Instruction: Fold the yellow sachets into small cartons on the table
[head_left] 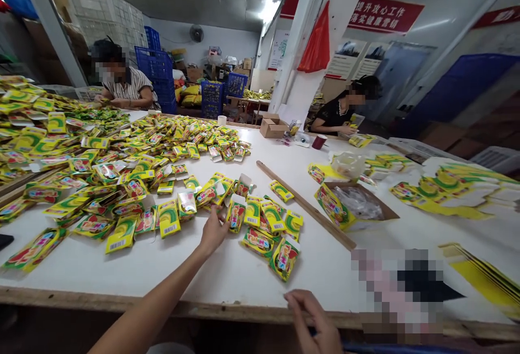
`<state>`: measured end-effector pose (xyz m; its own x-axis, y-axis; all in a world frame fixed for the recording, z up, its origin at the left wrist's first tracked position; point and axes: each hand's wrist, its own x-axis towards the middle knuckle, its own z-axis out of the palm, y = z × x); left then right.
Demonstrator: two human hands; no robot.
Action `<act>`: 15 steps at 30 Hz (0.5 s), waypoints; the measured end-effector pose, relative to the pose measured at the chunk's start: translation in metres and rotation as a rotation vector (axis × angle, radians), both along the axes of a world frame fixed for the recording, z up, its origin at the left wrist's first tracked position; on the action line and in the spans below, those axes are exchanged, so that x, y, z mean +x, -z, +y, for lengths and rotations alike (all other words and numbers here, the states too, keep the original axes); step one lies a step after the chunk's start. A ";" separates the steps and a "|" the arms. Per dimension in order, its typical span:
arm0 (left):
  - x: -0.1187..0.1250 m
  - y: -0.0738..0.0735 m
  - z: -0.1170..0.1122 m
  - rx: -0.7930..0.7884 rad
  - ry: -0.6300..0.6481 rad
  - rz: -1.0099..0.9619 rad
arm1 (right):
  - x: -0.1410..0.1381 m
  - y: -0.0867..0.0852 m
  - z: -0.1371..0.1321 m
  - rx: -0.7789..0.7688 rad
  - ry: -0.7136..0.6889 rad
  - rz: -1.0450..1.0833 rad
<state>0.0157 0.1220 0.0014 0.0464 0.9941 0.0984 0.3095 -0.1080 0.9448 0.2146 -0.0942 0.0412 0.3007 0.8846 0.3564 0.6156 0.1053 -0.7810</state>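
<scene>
My left hand (214, 232) reaches over the white table with its fingers closed at the left edge of a small yellow-and-green printed box (235, 215), whose white end flap stands up. Part of the grip is hidden behind the fingers. Right of that box lies a small group of similar boxes, among them one with colourful lettering (284, 258) and a yellow one with a barcode (252, 211). Near the front edge of the table is my right hand (314, 321), its fingers loosely bent and apart, with nothing visible in them.
A large heap of small boxes (101, 164) covers the left side. A wooden strip (304, 202) crosses the table. Beyond it stand an open carton with clear plastic bags (357, 202) and flat printed sheets (450, 186). Two people work across the table, at left (130, 88) and right (337, 110).
</scene>
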 end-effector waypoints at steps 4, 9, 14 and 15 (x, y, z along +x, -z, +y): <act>-0.027 -0.003 -0.045 -0.015 0.087 -0.063 | -0.035 0.012 0.028 -0.003 -0.023 0.145; -0.051 -0.003 -0.105 -0.031 0.281 -0.169 | -0.069 0.031 0.059 0.041 -0.163 0.385; -0.054 -0.006 -0.120 -0.049 0.384 -0.218 | -0.089 0.036 0.070 0.043 -0.223 0.477; -0.054 -0.009 -0.120 -0.059 0.400 -0.245 | -0.089 0.035 0.070 0.042 -0.230 0.482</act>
<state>-0.0380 0.0024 0.0102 0.4093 0.9071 0.0983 0.0218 -0.1174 0.9928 0.1258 -0.0245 0.0059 0.2389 0.9351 0.2619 0.1452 0.2323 -0.9618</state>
